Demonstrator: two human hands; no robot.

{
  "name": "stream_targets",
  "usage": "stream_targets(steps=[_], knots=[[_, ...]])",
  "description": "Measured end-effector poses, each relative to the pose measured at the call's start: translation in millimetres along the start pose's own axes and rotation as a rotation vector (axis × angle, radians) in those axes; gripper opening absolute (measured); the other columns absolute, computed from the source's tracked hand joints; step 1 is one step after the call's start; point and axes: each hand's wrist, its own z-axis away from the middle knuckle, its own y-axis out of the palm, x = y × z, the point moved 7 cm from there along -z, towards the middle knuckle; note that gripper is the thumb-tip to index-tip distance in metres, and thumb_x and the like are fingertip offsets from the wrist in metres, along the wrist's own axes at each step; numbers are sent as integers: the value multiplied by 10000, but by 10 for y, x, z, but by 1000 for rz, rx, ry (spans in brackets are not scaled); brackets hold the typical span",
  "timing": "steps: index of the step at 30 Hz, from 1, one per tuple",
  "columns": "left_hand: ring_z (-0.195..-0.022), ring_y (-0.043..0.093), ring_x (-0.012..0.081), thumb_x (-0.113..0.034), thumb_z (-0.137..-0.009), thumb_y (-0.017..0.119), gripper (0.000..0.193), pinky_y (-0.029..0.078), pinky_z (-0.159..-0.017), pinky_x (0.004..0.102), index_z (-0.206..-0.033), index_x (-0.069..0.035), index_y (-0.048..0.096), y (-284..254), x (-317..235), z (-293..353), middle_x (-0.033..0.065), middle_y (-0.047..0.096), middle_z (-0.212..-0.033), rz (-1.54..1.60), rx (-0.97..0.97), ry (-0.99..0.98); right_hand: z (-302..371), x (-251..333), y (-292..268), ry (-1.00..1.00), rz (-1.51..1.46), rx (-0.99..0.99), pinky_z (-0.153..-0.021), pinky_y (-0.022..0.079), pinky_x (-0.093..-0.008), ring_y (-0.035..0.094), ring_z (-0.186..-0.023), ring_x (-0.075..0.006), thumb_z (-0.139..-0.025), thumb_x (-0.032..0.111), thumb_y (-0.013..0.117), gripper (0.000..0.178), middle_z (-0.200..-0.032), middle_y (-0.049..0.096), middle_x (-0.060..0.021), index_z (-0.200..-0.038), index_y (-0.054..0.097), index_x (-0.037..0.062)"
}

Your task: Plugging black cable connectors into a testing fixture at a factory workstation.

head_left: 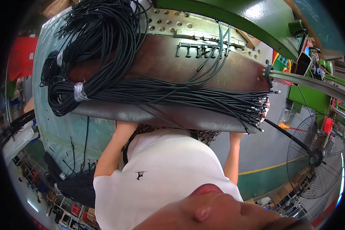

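Both forearms reach forward and pass under the near edge of a dark brown metal work plate (165, 69). My left forearm (115, 143) goes under it left of my body, my right forearm (231, 157) near the plate's right end. The plate hides my left hand and my right hand, so their fingers and anything in them cannot be seen. On the plate lies a long bundle of black cables (161, 94), tied with silvery wrap (80, 92) at its looped left end. Its many small metal-tipped ends (262, 107) fan out at the right.
A larger coil of black cables (107, 34) lies at the back left on a pale green table (50, 126). Behind the plate stand a perforated metal fixture (157, 23) and a green machine frame (237, 19). A floor fan (314, 157) stands to the right.
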Motion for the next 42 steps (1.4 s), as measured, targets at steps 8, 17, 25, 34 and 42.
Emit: stream_targets(steps=[8,17,25,34,42], knots=[[-829,576,231,-184,-773,596,296,452,-741,367,-1053,-96,627,-272,-597,349,69,609,-943,-203,142,526,-48,1006,-465,119,435,749,-697,515,-359,655,-785,-260,-811,312,682,327,-833,686,-126,-953,673,18],[-1142,422,142,-210,-820,548,509,356,-924,328,-1322,-226,469,-708,-1386,-347,-43,463,-1304,-518,-369,789,-1433,2819,-312,-767,377,257,-756,479,-296,573,-899,-226,-823,39,587,217,-991,605,-73,-1010,674,106],[-1141,466,285,-343,-696,676,716,400,-977,369,-1305,-40,451,-258,-2286,-742,142,442,-1324,-124,-24,746,-1639,3503,235,-1217,267,27,-770,489,-312,557,-977,-228,-774,68,626,446,-1025,591,-55,-1201,599,194],[-985,567,179,-277,-747,697,502,472,-826,308,-1184,-71,563,-460,-1838,-954,33,553,-1173,-179,-55,631,-1699,2984,37,-987,297,-94,-732,506,-306,580,-913,-249,-702,287,748,457,-1076,525,-80,-1071,558,96],[-791,622,150,-161,-741,698,246,517,-657,269,-980,-132,651,-610,-1848,-1008,-32,643,-900,-4,-172,672,-1748,2994,142,-571,293,-68,-674,505,-330,599,-844,-288,-709,336,748,478,-952,574,-120,-1009,550,21]])
